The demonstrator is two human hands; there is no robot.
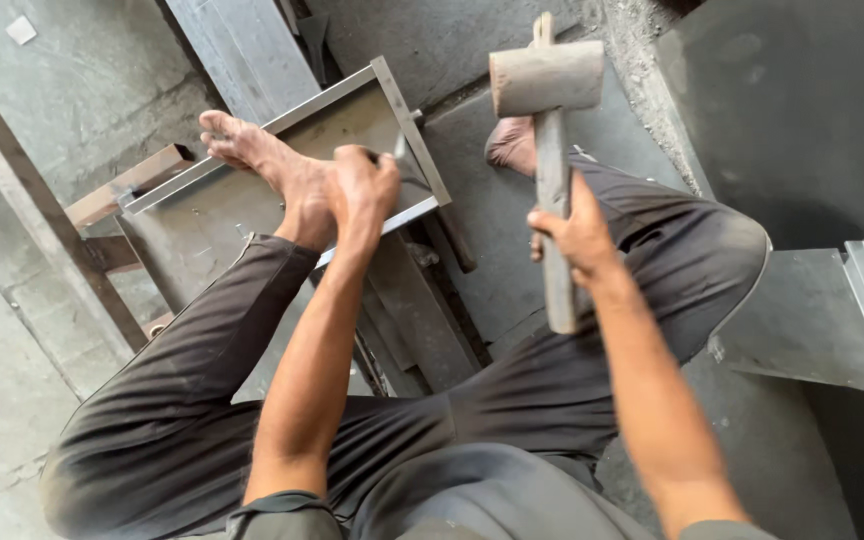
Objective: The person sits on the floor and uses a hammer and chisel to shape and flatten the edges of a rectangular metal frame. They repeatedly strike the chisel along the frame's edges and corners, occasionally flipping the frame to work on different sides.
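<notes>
Right hand (pixel 580 232): I see it clenched around the handle of a wooden mallet (pixel 548 78), head raised above it. Left hand (pixel 364 187) is fisted on a sheet-metal tray (pixel 410 115) corner, bare foot (pixel 252 150) just beside it.

One wooden mallet (pixel 549 120) shows at upper centre of the frame. Two hands are in view: the right hand (pixel 574 232) at centre right and the left hand (pixel 364 185) at centre. Two bare feet show, one foot (pixel 252 150) at upper left, the other foot (pixel 514 145) at upper centre. One sheet-metal tray (pixel 352 115) lies at upper centre, and one folded metal sheet (pixel 822 320) at the right edge.
</notes>
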